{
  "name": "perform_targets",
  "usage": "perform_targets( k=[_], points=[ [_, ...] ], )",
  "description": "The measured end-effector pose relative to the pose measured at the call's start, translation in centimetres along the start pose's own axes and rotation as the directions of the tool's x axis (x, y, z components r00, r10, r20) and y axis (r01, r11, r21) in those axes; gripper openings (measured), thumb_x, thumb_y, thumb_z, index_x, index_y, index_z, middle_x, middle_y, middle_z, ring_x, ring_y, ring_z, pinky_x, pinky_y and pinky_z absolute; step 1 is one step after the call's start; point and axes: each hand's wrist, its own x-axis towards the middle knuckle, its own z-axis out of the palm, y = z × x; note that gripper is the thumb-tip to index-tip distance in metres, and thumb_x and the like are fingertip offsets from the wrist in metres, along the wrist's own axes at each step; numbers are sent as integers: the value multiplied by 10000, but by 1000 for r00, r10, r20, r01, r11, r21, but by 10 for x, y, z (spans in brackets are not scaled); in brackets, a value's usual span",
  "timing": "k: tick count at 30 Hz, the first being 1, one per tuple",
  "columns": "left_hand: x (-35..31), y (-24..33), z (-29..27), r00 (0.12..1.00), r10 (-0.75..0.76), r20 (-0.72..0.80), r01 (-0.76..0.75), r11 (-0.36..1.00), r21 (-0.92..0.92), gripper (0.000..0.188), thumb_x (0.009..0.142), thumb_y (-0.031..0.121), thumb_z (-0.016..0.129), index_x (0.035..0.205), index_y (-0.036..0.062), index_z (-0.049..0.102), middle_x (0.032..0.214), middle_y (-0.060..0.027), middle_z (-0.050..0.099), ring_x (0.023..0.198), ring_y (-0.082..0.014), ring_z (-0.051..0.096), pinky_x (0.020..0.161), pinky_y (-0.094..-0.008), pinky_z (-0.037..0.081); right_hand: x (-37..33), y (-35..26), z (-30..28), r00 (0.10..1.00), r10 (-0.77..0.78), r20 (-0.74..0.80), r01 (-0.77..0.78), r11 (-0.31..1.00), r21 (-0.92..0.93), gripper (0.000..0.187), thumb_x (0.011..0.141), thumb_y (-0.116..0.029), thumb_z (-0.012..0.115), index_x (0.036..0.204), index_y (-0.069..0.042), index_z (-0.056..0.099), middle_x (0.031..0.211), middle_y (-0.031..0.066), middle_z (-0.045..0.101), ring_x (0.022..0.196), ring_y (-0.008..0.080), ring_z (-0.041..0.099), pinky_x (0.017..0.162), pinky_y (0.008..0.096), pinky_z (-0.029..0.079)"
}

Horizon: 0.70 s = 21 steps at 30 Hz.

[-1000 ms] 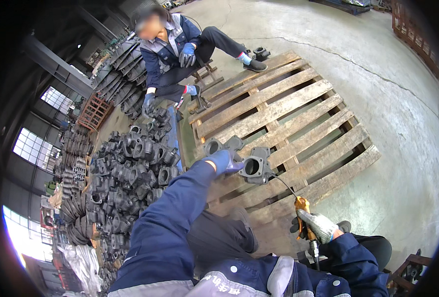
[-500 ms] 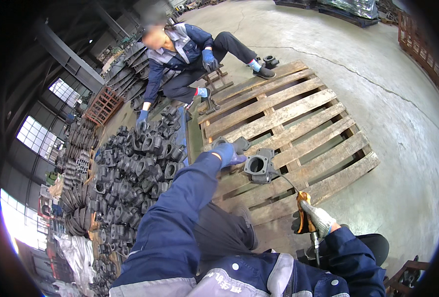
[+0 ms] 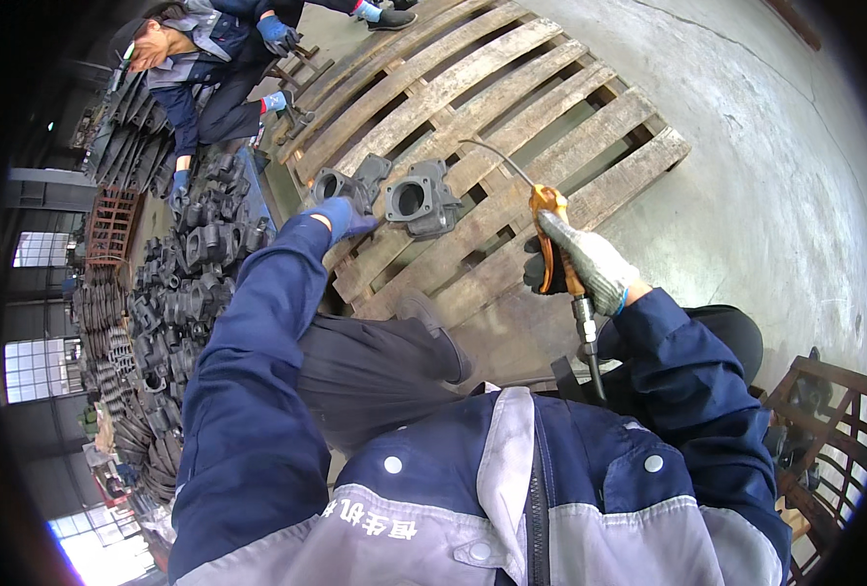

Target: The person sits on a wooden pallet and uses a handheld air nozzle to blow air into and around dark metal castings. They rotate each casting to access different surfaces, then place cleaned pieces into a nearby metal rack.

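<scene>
My left hand (image 3: 340, 217), in a blue glove, is closed on the near side of a dark grey metal casting (image 3: 369, 176) at the near left corner of a wooden pallet (image 3: 511, 132). Right beside it sits a second casting (image 3: 435, 215), its square flange and round bore facing me. In a white glove with dark fingers, my right hand (image 3: 590, 259) is wrapped round an orange air blow gun (image 3: 548, 200). The gun's thin bent nozzle reaches over the pallet, apart from both castings. A hose runs from its handle toward my lap.
A large heap of similar castings (image 3: 194, 259) lies along the left. Beyond it a co-worker (image 3: 199, 73) in blue gloves reaches into the heap. A rusty metal rack (image 3: 834, 420) stands at lower right. Concrete floor (image 3: 736, 195) extends right of the pallet.
The view has shifted, so the pallet and castings appear higher and further left. The blow gun's nozzle has drawn away from the second casting. My left hand stays at the first casting.
</scene>
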Motion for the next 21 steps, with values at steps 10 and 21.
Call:
perform_targets(
  k=[10, 21],
  points=[
    [14, 55, 76, 906, -6, 423, 416, -173, -893, 1061, 799, 730, 627, 1506, 4, 311, 1483, -253, 410, 1294, -412, 495, 1069, -490, 430, 19, -5, -10, 1000, 8, -15, -7, 998, 70, 472, 964, -453, 621, 1123, -10, 587, 947, 105, 649, 803, 235, 670, 763, 384, 572],
    [85, 142, 149, 879, -80, 471, 62, -959, -278, 633, 793, 524, 714, 1293, 162, 571, 1297, -32, 597, 1229, -252, 523, 1141, -434, 292, 29, -14, -2, 996, 32, -86, -14, 980, 197, 562, 993, -453, 561, 1184, 75, 550, 897, 174, 677, 809, 293, 694, 808, 395, 580]
  ],
)
